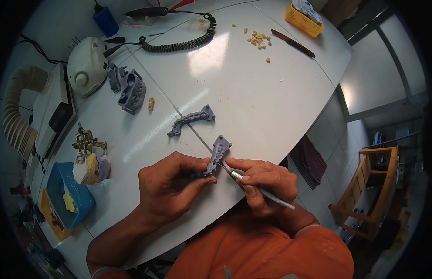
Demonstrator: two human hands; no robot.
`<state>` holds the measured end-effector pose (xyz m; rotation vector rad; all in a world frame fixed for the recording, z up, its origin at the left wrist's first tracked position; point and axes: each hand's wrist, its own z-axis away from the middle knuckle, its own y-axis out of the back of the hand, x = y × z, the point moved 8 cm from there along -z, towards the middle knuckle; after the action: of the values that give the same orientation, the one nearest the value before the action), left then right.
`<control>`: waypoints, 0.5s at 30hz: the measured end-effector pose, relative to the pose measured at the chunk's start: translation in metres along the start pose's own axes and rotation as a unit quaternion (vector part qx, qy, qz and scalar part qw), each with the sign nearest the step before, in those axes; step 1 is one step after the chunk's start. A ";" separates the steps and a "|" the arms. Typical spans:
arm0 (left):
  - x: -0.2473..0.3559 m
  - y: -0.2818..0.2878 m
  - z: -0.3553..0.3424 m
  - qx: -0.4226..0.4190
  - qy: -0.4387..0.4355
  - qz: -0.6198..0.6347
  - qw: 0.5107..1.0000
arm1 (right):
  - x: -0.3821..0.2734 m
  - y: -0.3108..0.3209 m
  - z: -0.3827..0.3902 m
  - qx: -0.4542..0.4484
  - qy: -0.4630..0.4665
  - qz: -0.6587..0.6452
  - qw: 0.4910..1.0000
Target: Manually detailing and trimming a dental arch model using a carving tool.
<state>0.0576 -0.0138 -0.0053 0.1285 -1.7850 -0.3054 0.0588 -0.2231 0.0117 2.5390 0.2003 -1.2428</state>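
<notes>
Pinching the near end of a gray toothed arch point(219, 151) between thumb and fingers, the left hand point(172, 186) has the rest of it jutting out past its grip over the desk point(253, 116). The right hand point(269, 182), just beside the arch, is clamped around a slim metal tool point(280, 201) whose tip reaches the arch's right side. Beyond, a second gray arch point(192, 117) lies apart from both hands; farther off, yellowish pieces point(259, 40) lie near a knife point(293, 43).

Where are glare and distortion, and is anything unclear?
Head view: bright glare on the white tabletop beside the black coiled cord; head view: fisheye bends edges of the pale panel, picture corners black; head view: tip of the silver tool too small to judge for focus.
</notes>
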 end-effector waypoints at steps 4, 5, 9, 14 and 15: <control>0.001 0.000 0.000 0.004 -0.004 -0.004 1.000 | 0.000 -0.001 0.001 0.000 0.007 -0.008 1.000; 0.003 0.002 0.000 0.004 -0.004 -0.004 1.000 | 0.001 -0.001 0.001 0.000 0.007 -0.008 1.000; 0.000 -0.002 0.000 -0.024 0.010 -0.003 1.000 | -0.001 -0.003 0.001 -0.004 0.015 -0.001 1.000; 0.002 0.002 0.000 0.003 -0.013 -0.004 1.000 | -0.002 -0.005 0.000 -0.028 -0.001 0.022 0.999; 0.003 0.000 0.001 -0.026 0.000 -0.006 1.000 | -0.002 -0.005 0.001 -0.029 -0.003 0.025 0.999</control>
<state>0.0561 -0.0144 -0.0022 0.1021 -1.7757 -0.3598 0.0560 -0.2190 0.0118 2.4760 0.1681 -1.2089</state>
